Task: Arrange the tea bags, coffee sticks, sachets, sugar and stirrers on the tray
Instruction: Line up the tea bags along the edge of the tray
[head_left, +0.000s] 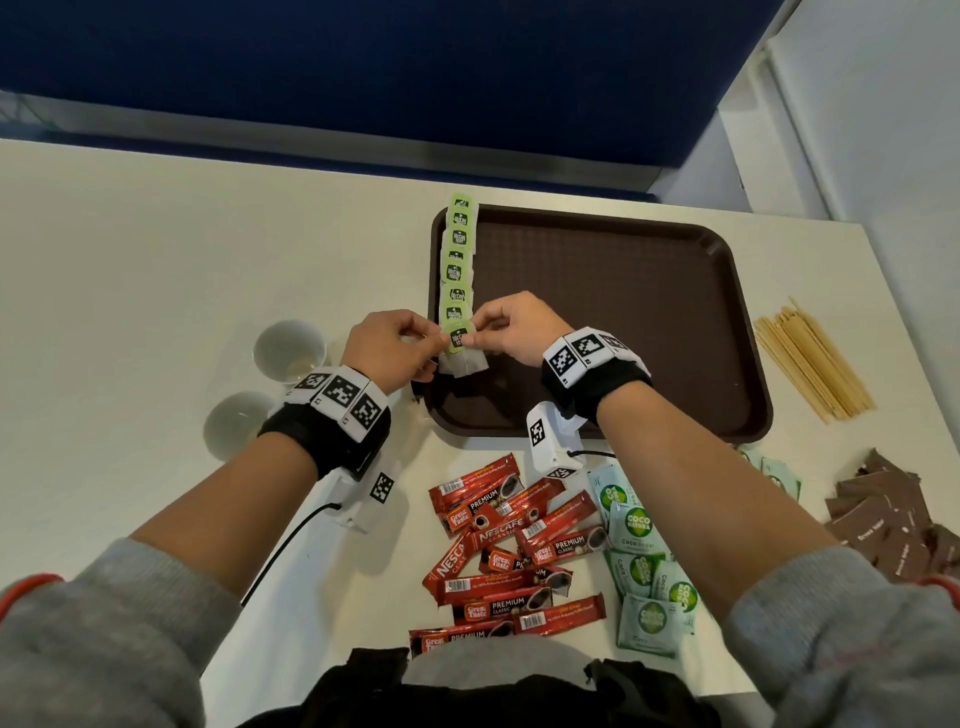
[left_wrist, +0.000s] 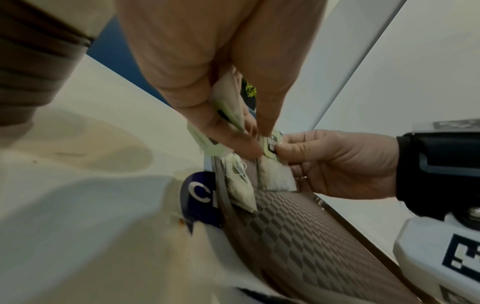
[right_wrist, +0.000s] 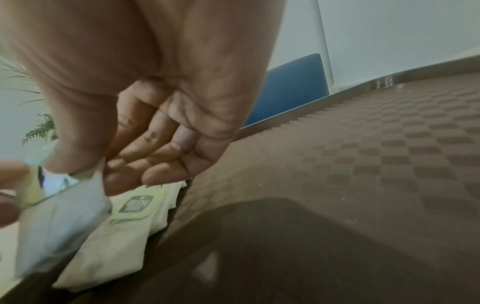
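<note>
Tea bags (head_left: 457, 270): one row on tray (head_left: 649, 312); your left hand (head_left: 387, 345) and right hand (head_left: 511, 327) pinch the newest tea bag (head_left: 460, 353). Coffee sticks (head_left: 511, 545), sachets (head_left: 644, 566), stirrers (head_left: 813, 358) remain.

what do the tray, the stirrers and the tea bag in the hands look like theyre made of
Tray: probably moulded plastic, dark brown, with a matte checkered texture.
Stirrers: likely wood, pale tan thin flat sticks.
Tea bag: thin white filter paper, looks soft, with a glossy green card tag pinched by the left hand and right hand.
</note>
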